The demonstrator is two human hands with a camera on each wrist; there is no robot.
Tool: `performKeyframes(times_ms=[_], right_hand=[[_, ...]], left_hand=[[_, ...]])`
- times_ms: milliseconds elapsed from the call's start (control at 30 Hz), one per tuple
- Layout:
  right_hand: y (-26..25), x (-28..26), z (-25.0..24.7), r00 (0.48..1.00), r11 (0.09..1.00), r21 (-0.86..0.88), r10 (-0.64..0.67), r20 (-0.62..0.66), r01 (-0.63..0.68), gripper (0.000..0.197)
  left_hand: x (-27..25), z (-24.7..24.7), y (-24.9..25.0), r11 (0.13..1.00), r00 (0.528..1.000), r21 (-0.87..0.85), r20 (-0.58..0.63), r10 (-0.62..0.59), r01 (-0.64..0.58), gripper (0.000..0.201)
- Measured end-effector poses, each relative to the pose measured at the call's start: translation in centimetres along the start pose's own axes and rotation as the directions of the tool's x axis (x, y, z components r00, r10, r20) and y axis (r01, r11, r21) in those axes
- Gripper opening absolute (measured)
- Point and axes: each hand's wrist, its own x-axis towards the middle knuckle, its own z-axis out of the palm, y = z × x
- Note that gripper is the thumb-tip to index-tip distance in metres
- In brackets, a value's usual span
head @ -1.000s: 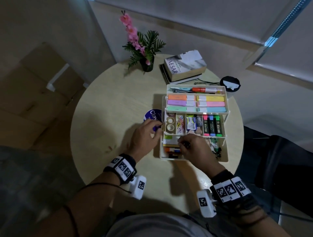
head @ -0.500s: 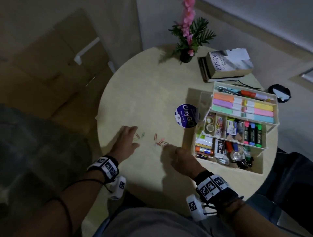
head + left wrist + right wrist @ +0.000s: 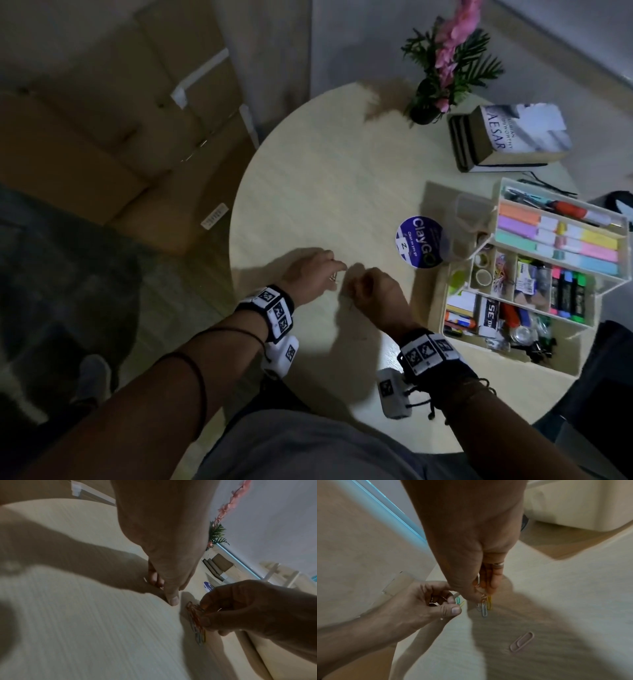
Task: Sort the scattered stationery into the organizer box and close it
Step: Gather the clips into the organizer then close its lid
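Observation:
My right hand [image 3: 483,593] pinches a bunch of coloured paper clips [image 3: 485,605] that hang just above the round table [image 3: 325,192]. Close to its left, my left hand [image 3: 455,604] pinches a green and a yellow clip [image 3: 459,601] between thumb and fingers. One pink clip [image 3: 522,641] lies loose on the table near the right hand. In the head view both hands, left hand [image 3: 337,270] and right hand [image 3: 359,281], meet at the table's near left. The tiered organizer box [image 3: 568,359] stands open to the right, filled with highlighters, sticky notes, tape rolls and pens.
A round purple ClayGo disc [image 3: 423,241] lies between my hands and the box. A potted flower [image 3: 445,68] and stacked books [image 3: 507,137] stand at the table's far side. Cardboard boxes [image 3: 120,137] sit on the floor to the left.
Both hands left the organizer box and moved to the table's near left. The clips that lay scattered there half a second ago are now held in my fingers.

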Motion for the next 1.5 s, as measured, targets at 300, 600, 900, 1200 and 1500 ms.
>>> performKeyframes(times_ms=[300, 600, 900, 1200, 1500], right_hand=[[0.1, 0.0, 1.9, 0.947, 0.923, -0.215, -0.318, 0.037, 0.319, 0.016], [1.3, 0.9, 2.8, 0.974, 0.927, -0.3, -0.209, 0.088, 0.226, 0.019], [2.1, 1.1, 1.8, 0.997, 0.973, -0.229, -0.003, 0.072, 0.02, 0.016], [1.8, -3.4, -4.5, 0.96, 0.986, 0.002, -0.161, -0.23, 0.166, 0.013], [8.6, -7.6, -15.9, 0.804, 0.993, 0.112, 0.048, -0.593, 0.024, 0.003]], left_hand=[[0.0, -1.6, -1.3, 0.98, 0.989, 0.138, -0.014, 0.146, -0.143, 0.025], [0.1, -0.2, -0.7, 0.93, 0.979, 0.316, -0.021, 0.205, -0.188, 0.015], [-0.6, 0.7, 0.5, 0.931, 0.988, 0.345, -0.056, 0.143, -0.115, 0.015], [-1.4, 0.7, 3.0, 0.999, 0.982, -0.003, -0.184, 0.04, -0.041, 0.011], [2.1, 0.6, 14.0, 0.933, 0.964, -0.359, -0.257, -0.063, -0.035, 0.011]])
